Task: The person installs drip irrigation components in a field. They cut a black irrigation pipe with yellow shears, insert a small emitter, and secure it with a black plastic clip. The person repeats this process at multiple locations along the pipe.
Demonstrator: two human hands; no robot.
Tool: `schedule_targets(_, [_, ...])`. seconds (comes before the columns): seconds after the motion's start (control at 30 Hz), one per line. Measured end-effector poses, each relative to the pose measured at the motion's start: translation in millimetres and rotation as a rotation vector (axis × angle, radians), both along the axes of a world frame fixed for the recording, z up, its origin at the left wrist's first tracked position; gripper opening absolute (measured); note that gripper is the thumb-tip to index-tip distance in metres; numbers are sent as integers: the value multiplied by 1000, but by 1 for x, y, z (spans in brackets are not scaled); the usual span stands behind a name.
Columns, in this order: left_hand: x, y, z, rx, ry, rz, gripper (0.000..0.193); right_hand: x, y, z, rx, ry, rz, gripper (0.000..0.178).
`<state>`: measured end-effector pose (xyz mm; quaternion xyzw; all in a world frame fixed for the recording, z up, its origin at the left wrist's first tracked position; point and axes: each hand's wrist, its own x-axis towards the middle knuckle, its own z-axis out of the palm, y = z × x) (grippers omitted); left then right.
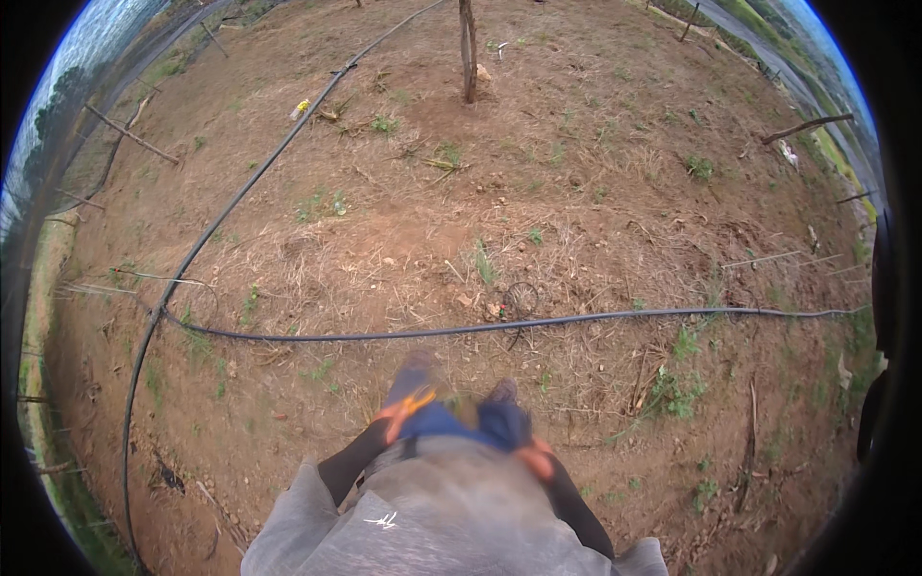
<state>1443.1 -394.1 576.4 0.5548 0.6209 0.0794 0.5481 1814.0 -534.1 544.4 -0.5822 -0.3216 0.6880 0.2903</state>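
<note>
My left hand (396, 417) is beside my left thigh, closed around a tool with bright orange handles (417, 399); motion blur hides its exact kind. On the other side, my right hand (538, 459) hangs by my right hip, with its fingers smeared by motion. Dark sleeves cover both forearms under a grey shirt (451, 514). Just ahead of my boots (501, 391), a thin black hose (432, 333) crosses the soil from left to right. It meets a thicker black pipe (216, 223) on the left.
A wooden post (468, 53) stands upright ahead. Near the pipe lies a small yellow-and-clear item (300, 108). Sticks (133, 134) lean at the left, and another branch (807, 128) juts out at the right. Weeds (677, 392) and dry straw dot the brown soil.
</note>
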Motion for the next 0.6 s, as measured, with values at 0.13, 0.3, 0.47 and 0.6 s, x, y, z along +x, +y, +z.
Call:
schedule_targets(0.13, [-50,-5,-15,-191,-127,-136,34,-19,10,46,-84,100,-121,31])
schedule_targets(0.3, [-97,33,-11,-231,-123,-264,32,-94,26,43,-211,326,-309,30])
schedule_targets(0.47, [-136,25,-40,-592,-444,-70,34,-145,26,32,-346,249,-217,23])
schedule_targets(0.6, [-147,31,-53,-776,-346,-204,32,-155,31,38,-409,188,-309,25])
